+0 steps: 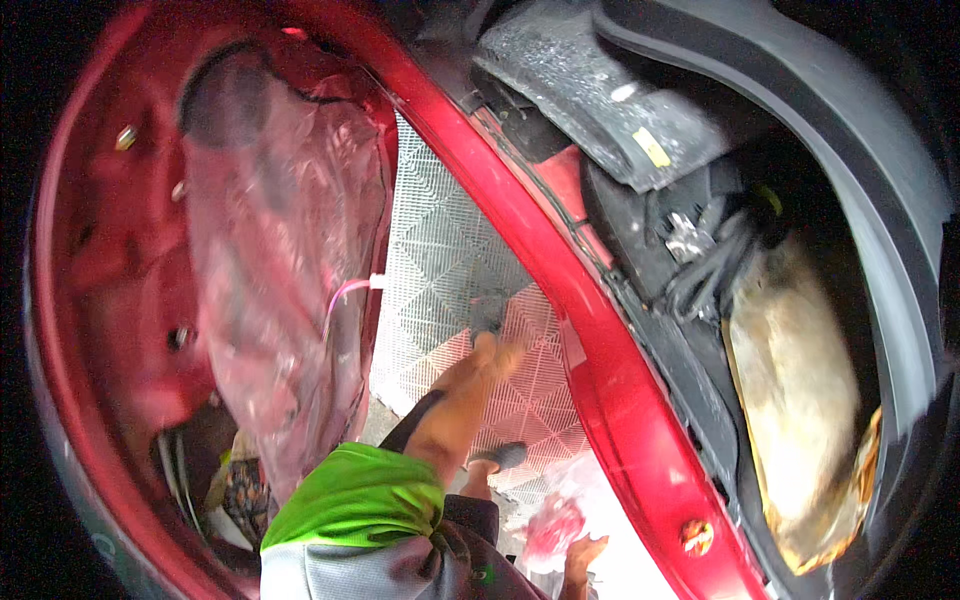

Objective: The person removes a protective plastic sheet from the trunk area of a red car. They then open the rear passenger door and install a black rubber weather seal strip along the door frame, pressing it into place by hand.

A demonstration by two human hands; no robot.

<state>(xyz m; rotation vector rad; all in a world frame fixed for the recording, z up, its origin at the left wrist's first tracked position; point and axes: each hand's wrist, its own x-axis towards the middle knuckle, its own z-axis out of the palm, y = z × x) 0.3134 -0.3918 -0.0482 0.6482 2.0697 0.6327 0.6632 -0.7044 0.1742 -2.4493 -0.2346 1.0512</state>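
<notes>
My left hand [505, 357] hangs low between the red car door and the car body, its fingers smeared and nothing plainly visible in it. Below it, at the lower edge, my right hand [584, 555] shows with its fingers apart, beside a crumpled pinkish-red plastic piece [553, 524]. I cannot make out whether the hand touches that plastic. On my left is the inner side of the red door [80, 200], covered partly by clear plastic film [300, 250]. A white connector [377, 282] on a thin cable sticks out from the film's edge.
The red door sill [560, 270] runs diagonally on my right. Behind it are a grey foam-like panel [600, 95], bundled black cables [710, 265] and a pale cushion-like piece [795, 370] with torn yellowish edges. Grey and red grated tiles [440, 235] cover the floor.
</notes>
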